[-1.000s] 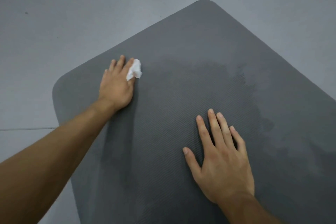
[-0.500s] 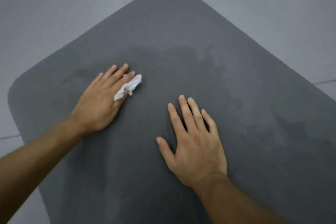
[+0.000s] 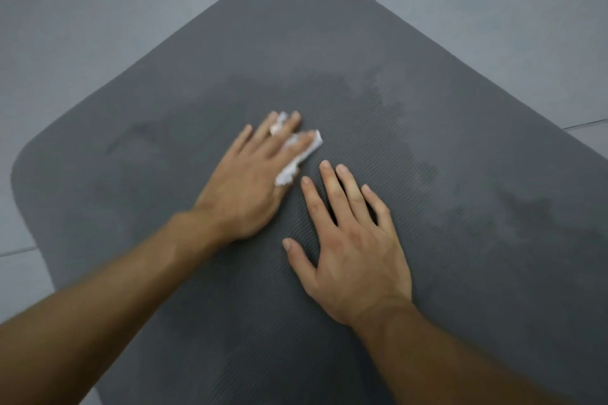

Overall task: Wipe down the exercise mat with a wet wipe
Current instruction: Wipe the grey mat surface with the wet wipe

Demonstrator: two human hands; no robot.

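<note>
Slid inward from the left edge of the exercise mat [image 3: 329, 26], the left hand [image 3: 245, 184] presses the wet wipe [image 3: 296, 159] under straight fingers [image 3: 263, 130]; the right hand [image 3: 353, 250] lies flat, empty. Mid-wipe; the far corner likely comes next.

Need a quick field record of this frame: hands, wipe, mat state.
left hand: flat on the mat, straight fingers pressing the wet wipe down
wet wipe: white, crumpled, showing beside and between the fingers
right hand: flat on the mat, fingers spread, holding nothing, close beside the wipe
mat: dark grey, ribbed, rounded corners, lying on the floor
damp patches: darker areas beyond the hands and toward the right
floor: plain grey
</note>
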